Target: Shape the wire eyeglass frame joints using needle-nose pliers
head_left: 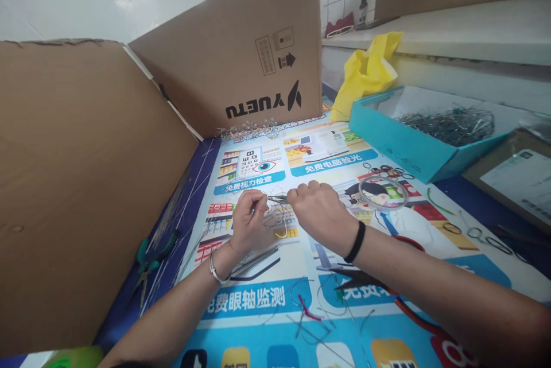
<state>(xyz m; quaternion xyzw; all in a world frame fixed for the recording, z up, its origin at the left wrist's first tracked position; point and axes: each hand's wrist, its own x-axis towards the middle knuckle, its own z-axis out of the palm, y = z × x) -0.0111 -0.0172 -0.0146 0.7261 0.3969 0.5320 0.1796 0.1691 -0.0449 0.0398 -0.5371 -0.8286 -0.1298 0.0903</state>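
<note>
Near the middle of the printed sheet, my left hand (251, 223) is closed in a pinch at the tip of a pair of pliers (278, 199); what lies between its fingertips is too small to make out. My right hand (321, 213) is wrapped round the pliers, whose jaws point left toward my left fingers. Thin wire (282, 229) loops down between both hands. More thin wires lie beneath my left hand and wrist. The pliers' handles are hidden in my right fist.
Cardboard panels (241, 41) stand left and behind. Red-handled scissors (415, 313) lie under my right forearm, teal-handled pliers (148, 264) at left. A blue box (400, 144) of wire pieces, a yellow bag (364, 78), a clear ring (383, 193) and wire scraps (307, 313) lie around.
</note>
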